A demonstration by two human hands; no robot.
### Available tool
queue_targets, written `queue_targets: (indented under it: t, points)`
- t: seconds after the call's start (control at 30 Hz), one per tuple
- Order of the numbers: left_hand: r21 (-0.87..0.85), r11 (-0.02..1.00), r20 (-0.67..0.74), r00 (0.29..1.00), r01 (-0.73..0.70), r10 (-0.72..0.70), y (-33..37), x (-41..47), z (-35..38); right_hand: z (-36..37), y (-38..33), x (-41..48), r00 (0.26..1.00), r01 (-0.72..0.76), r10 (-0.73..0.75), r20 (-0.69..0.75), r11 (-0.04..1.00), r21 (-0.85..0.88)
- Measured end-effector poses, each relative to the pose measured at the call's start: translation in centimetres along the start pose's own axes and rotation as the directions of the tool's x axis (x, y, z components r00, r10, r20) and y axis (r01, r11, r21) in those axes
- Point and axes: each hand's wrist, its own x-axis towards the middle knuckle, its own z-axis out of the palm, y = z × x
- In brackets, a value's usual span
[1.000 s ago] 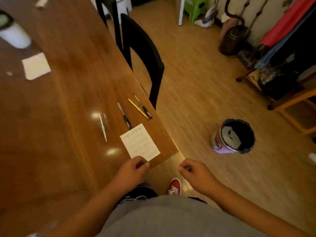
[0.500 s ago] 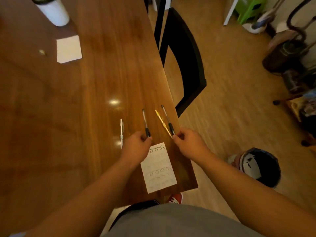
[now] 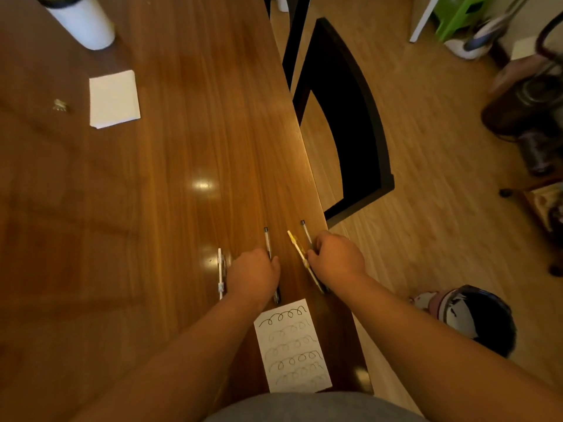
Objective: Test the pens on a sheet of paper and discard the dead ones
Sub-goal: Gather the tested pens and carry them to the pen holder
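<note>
Four pens lie in a rough row on the wooden table [image 3: 170,123], just beyond the test sheet [image 3: 292,348], which sits at the near edge and carries several rows of loops, the top one darkest. From left to right they are a white pen [image 3: 220,272], a black-tipped clear pen [image 3: 267,240], a yellow pen [image 3: 296,243] and an outer clear pen [image 3: 304,231] by the table edge.

The left hand [image 3: 254,274] covers the middle of the black-tipped clear pen, fingers curled and thumb against the barrel, pinching it. The right hand [image 3: 336,258] is curled over the outer clear pen, thumb tip touching the yellow pen. Whether it has closed on either cannot be told.

Both hands appear placed to pick up pens for sorting. A waste bin [image 3: 475,318] stands on the floor just right of the table edge, within reach for rejects.

Judgement: testing looks largely done, with the discard step pending.
</note>
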Motion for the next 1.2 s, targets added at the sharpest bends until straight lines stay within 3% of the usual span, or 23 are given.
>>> queue_targets:
  t: [0.23, 0.33, 0.5, 0.67, 0.77, 1.0, 1.2]
  points:
    - [-0.049, 0.998, 0.021, 0.999, -0.036, 0.037, -0.3, -0.2, -0.7, -0.6, 0.4, 0.3, 0.999, -0.031, 0.028, 0.043, 0.998, 0.059]
    - [-0.2, 0.978, 0.008, 0.998, -0.059, 0.062, -0.9, -1.2, -0.9, -1.4, 1.2, -0.8, 0.996, -0.066, 0.055, 0.065, 0.981, 0.182]
    - [-0.58, 0.815, 0.06, 0.997, 0.0, 0.043, -2.4, -4.6, -0.7, -2.4, 2.9, -5.5, 0.986, -0.102, 0.017, 0.165, 0.847, 0.521]
    - [-0.745, 0.662, 0.072, 0.997, 0.078, -0.037, -4.4, -10.4, 0.8, -1.7, 4.9, -11.3, 0.945, -0.21, -0.03, 0.324, 0.705, 0.678]
    - [-0.821, 0.555, 0.081, 0.99, 0.133, -0.118, -5.4, -15.2, 2.1, -0.5, 6.4, -14.9, 0.917, -0.225, -0.072, 0.393, 0.721, 0.655]
    - [-0.926, 0.281, 0.155, 0.931, 0.254, -0.33, -7.6, -26.4, 8.3, 2.0, 10.8, -22.5, 0.861, -0.06, -0.234, 0.45, 0.834, 0.549]
    - [-0.958, 0.148, 0.151, 0.869, 0.247, -0.472, -9.6, -34.5, 13.2, 3.6, 12.0, -26.8, 0.789, 0.101, -0.345, 0.508, 0.889, 0.447]
